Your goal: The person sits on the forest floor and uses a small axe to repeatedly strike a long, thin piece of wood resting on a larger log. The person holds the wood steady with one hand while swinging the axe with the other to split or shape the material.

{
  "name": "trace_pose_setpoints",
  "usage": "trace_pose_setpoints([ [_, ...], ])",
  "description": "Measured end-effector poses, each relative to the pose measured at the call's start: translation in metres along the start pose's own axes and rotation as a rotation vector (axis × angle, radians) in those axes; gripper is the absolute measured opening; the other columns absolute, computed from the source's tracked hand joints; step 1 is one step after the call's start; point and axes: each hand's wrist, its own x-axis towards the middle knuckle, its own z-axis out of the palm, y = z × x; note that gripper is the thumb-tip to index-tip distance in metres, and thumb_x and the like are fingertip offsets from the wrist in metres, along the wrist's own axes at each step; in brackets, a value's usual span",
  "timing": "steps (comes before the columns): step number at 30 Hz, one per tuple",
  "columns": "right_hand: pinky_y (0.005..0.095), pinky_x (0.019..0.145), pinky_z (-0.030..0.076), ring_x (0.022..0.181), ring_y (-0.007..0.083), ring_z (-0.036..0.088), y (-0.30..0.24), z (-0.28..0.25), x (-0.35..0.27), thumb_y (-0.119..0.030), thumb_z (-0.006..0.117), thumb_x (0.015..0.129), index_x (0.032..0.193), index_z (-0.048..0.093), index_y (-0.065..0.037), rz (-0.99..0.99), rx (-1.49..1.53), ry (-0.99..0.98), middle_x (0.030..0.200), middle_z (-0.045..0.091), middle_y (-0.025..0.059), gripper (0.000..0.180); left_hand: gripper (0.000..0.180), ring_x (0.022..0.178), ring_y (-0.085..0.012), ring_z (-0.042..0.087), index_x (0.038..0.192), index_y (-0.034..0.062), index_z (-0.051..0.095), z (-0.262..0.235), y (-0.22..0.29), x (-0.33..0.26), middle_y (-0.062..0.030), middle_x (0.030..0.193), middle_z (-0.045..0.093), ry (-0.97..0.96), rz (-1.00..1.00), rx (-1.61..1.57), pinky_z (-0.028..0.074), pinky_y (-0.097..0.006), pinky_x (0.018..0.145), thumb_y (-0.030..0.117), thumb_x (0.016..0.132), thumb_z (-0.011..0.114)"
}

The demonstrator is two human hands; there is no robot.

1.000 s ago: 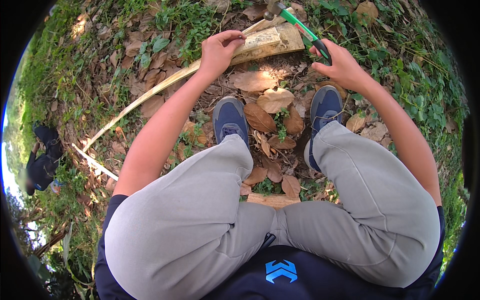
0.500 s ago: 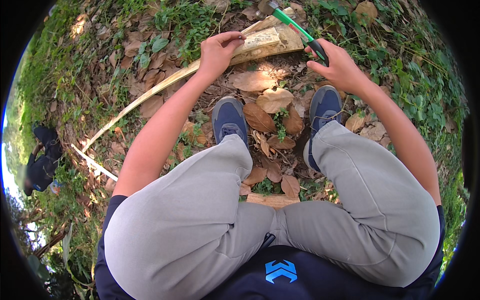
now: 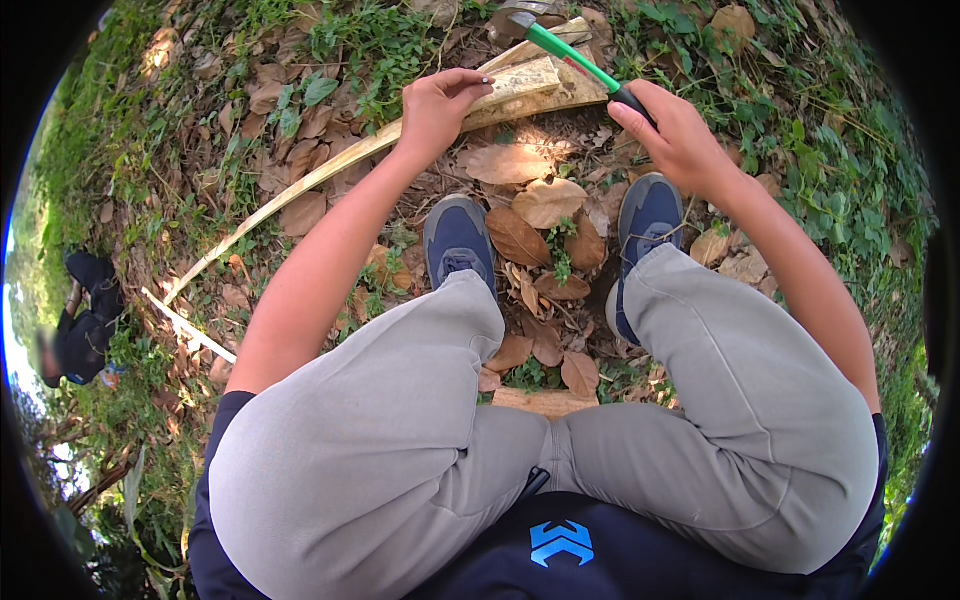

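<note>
Here your left hand (image 3: 437,105) rests on the long pale strip of split wood (image 3: 520,85), fingers (image 3: 470,82) curled over its upper edge and pressing it down against the ground; the grip is closed on the strip near its wider, blocky end. That strip runs from the top centre of the view down and to your left, thinning as it goes and ending among dry leaves (image 3: 520,195) and grass (image 3: 380,40). Your right hand (image 3: 680,140) is closed around the black grip of a green-handled hammer (image 3: 570,58); the fingers wrap the handle fully. The hammer's shaft slants up and to your left from the hand, and its metal head (image 3: 525,14) sits at the top edge of the view, above the wide end of the strip; you cannot tell whether the head touches the wood. Both hands are near each other, with the strip's wide end between them. You are seated or squatting, grey trousers (image 3: 420,430) filling the lower view, blue shoes (image 3: 458,240) planted on leaf litter just below the strip. Another short piece of pale wood (image 3: 545,402) shows between your legs. A second person in dark clothing (image 3: 85,325) is at the far left, well apart.
</note>
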Motion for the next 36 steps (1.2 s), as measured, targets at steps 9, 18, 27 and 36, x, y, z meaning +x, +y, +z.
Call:
trace_pose_setpoints([
  [9, 0.0517, 0.066, 0.051, 0.082, 0.0418, 0.066, -0.03, 0.011, -0.009, -0.031, 0.061, 0.103, 0.113, 0.053, -0.007, -0.089, -0.183, 0.011, 0.094, 0.067, 0.0177, 0.027, 0.015, 0.074, -0.0079, 0.068, 0.101, 0.004, 0.08, -0.001, -0.001, -0.002, -0.006, 0.087, 0.079, 0.055, 0.013, 0.018, 0.053, -0.025, 0.071, 0.013, 0.089, 0.077],
  [18, 0.0538, 0.071, 0.05, 0.088, 0.0441, 0.065, -0.021, 0.008, -0.001, -0.032, 0.058, 0.104, 0.113, 0.053, -0.007, -0.015, -0.26, -0.064, 0.094, 0.068, 0.0194, 0.027, 0.017, 0.078, -0.0075, 0.067, 0.103, -0.0001, 0.078, 0.0, -0.006, 0.001, -0.0068, 0.091, 0.079, 0.011, 0.008, 0.004, 0.053, -0.026, 0.074, 0.012, 0.091, 0.077],
  [27, 0.0515, 0.066, 0.045, 0.077, 0.0432, 0.061, -0.026, 0.019, 0.002, -0.028, 0.059, 0.104, 0.11, 0.053, -0.006, 0.044, -0.228, -0.092, 0.081, 0.061, 0.0197, 0.024, 0.016, 0.069, -0.0065, 0.061, 0.099, 0.0018, 0.078, 0.0, 0.003, -0.001, -0.0051, 0.082, 0.077, 0.03, -0.031, 0.029, 0.049, -0.026, 0.066, 0.013, 0.089, 0.079],
  [36, 0.0519, 0.066, 0.046, 0.079, 0.0438, 0.063, -0.03, 0.018, 0.003, -0.03, 0.058, 0.105, 0.111, 0.054, -0.006, 0.074, -0.228, -0.102, 0.083, 0.064, 0.0192, 0.025, 0.015, 0.064, -0.0059, 0.056, 0.098, 0.003, 0.079, 0.001, 0.001, 0.004, -0.0045, 0.074, 0.073, 0.035, -0.051, -0.061, 0.047, -0.027, 0.063, 0.012, 0.085, 0.081],
])
